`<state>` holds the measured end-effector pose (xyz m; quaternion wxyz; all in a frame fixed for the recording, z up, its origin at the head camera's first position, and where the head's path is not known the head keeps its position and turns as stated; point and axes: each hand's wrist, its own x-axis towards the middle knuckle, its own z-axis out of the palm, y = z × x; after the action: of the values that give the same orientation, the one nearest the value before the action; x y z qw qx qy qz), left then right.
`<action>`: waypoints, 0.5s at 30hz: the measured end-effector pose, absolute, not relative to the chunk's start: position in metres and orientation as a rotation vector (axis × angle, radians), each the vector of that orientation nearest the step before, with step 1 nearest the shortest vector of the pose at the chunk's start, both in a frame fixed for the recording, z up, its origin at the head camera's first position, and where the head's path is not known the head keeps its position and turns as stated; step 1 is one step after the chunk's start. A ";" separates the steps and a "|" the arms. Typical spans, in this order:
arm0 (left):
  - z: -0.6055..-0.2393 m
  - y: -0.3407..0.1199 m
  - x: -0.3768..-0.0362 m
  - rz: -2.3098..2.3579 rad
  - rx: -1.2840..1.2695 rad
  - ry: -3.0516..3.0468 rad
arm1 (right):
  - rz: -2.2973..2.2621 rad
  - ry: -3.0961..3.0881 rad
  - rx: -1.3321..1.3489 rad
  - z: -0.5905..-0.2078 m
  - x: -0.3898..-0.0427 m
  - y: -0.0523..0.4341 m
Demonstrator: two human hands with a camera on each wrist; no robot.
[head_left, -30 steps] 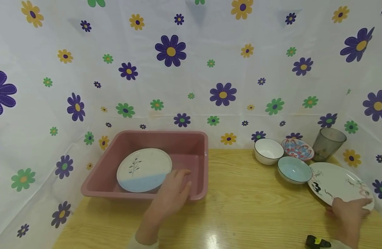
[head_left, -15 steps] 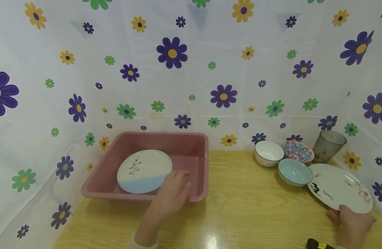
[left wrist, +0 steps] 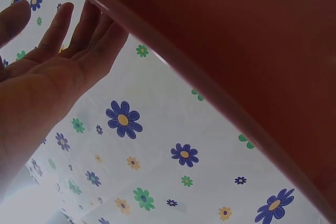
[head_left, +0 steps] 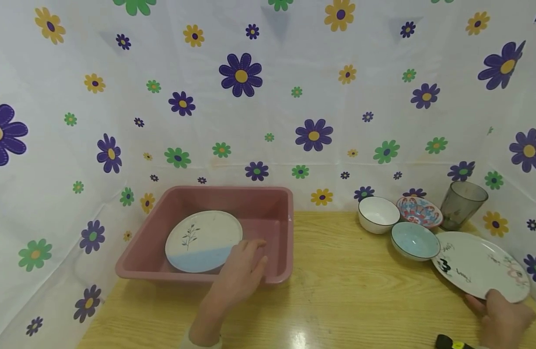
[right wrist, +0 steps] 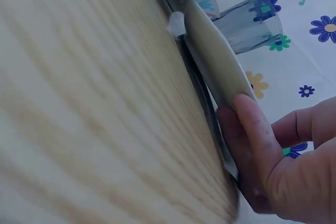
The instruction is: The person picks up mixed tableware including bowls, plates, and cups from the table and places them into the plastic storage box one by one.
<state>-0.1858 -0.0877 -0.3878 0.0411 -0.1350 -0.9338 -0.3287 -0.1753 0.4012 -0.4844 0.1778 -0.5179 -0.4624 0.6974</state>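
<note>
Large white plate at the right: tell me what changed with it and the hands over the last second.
The right hand slid from on top of the large white plate to its near edge and now grips it, that edge tilted off the table. The left hand stayed on the pink tub; the bowls did not move.

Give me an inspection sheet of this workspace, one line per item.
Surface: wooden table, glossy.
Job's things: large plate with its near edge raised off the table; pink tub holding a blue-and-white plate.
Clutter: white bowl, blue bowl, patterned bowl, grey cup.
Hands: right hand grips the large plate's rim; left hand rests on the tub's front rim, fingers straight.
Cables: nothing seen.
Surroundings: flowered sheet behind and at both sides.
</note>
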 end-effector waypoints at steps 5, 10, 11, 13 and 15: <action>-0.388 -0.088 -0.185 -0.997 -0.417 -2.850 | 2.023 -1.207 -1.400 -0.481 -0.176 0.406; -0.389 -0.089 -0.185 -1.000 -0.421 -2.839 | 2.041 -1.188 -1.317 -0.473 -0.177 0.408; -0.389 -0.089 -0.185 -1.002 -0.422 -2.837 | 2.026 -1.201 -1.302 -0.472 -0.177 0.407; -0.390 -0.089 -0.185 -1.000 -0.424 -2.834 | 1.982 -1.234 -1.273 -0.467 -0.177 0.403; -0.389 -0.090 -0.185 -1.000 -0.419 -2.837 | 1.912 -1.283 -1.233 -0.464 -0.177 0.398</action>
<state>-0.1854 -0.0895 -0.3894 0.0520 -0.1378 -0.9329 -0.3288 -0.1769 0.3981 -0.4641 0.2617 -0.4555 -0.4742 0.7065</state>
